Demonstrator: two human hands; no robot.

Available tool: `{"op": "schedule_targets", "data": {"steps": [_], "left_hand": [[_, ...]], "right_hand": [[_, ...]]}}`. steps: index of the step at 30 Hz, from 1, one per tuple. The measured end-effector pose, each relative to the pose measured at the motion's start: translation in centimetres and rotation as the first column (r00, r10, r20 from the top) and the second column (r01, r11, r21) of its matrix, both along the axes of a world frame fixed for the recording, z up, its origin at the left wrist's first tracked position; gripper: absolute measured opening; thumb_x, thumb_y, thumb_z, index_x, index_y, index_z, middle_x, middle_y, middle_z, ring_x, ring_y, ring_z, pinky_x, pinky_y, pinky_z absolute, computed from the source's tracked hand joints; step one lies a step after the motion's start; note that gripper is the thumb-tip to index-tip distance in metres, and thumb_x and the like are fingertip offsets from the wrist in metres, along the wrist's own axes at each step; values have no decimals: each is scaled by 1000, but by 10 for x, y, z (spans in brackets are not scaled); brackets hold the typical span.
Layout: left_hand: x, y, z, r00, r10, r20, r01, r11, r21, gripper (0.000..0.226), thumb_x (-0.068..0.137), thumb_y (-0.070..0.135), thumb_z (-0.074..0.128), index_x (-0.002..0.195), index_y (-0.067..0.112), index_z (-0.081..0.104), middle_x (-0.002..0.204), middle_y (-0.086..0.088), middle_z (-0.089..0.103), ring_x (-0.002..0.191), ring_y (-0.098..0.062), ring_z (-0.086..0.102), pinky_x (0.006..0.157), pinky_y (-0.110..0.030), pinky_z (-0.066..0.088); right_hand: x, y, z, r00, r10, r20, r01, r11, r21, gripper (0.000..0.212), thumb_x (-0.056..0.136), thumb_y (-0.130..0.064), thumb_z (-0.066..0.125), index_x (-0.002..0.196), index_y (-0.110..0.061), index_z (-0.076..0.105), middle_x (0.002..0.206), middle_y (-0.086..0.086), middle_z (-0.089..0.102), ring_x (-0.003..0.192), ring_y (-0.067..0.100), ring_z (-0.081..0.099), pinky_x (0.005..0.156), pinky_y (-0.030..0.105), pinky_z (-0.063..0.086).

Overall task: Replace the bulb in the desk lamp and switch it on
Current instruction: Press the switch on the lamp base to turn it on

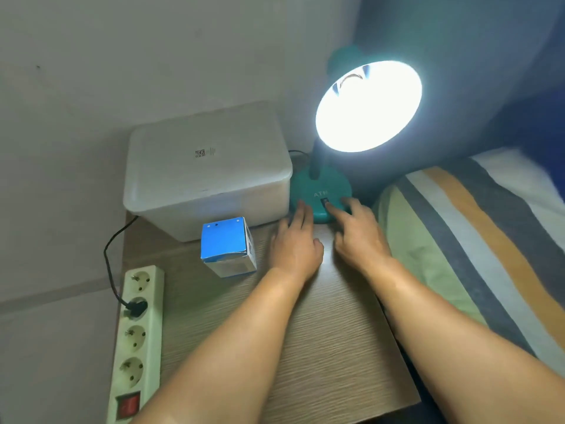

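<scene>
Inspector A: The desk lamp [321, 191] stands lit at the far edge of the surface [305, 347], hemmed by the plastic box [208, 172] to its left and the bed [477, 240] to its right. Bare wood lies open nearer the camera.

Inspector B: The left hand [295, 243] lies flat, fingers loosely spread, tips on the lamp base. The right hand [357, 231] holds nothing; its forefinger presses the switch [324, 202].
</scene>
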State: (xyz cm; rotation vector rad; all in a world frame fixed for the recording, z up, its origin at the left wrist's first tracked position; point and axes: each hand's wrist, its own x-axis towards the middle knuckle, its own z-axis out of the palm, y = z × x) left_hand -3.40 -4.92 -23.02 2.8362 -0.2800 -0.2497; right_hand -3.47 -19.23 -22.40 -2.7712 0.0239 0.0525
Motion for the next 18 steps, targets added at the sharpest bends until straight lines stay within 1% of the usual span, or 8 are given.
{"op": "schedule_targets", "data": {"steps": [3,9,13,18], "left_hand": [[-1,0,1,1000,2,4,-2,1000,5,71,94,30,45,158,17,15,167,0,11,142,-30,31,114,-41,29],[1,1,-3,1000,-6,-4,6,1000,-3,73,93,29,46,158,16,15,167,-1,12,140,-33,33,114,-42,30],[3,1,-6,1000,-11,-9,11,1000,-15,74,93,29,47,158,15,15,167,-3,11,142,-33,32,116,-42,30],[2,0,-4,1000,-11,-2,11,1000,-11,73,94,29,47,158,16,15,167,-2,10,140,-32,33,114,-41,30]], "right_hand": [[-1,2,1,1000,0,-10,0,1000,-23,70,86,-11,52,151,-31,35,147,11,40,129,35,42,106,43,42],[-3,2,0,1000,9,-18,-9,1000,-19,74,86,-11,53,153,-33,31,146,11,41,129,35,42,104,45,44],[-4,2,1,1000,12,-10,-12,999,-32,74,85,-12,54,153,-34,31,147,11,42,127,36,44,103,44,44],[-2,0,0,1000,25,-12,-26,998,-56,74,85,-14,54,153,-33,31,148,11,42,127,36,45,104,45,44]]}}
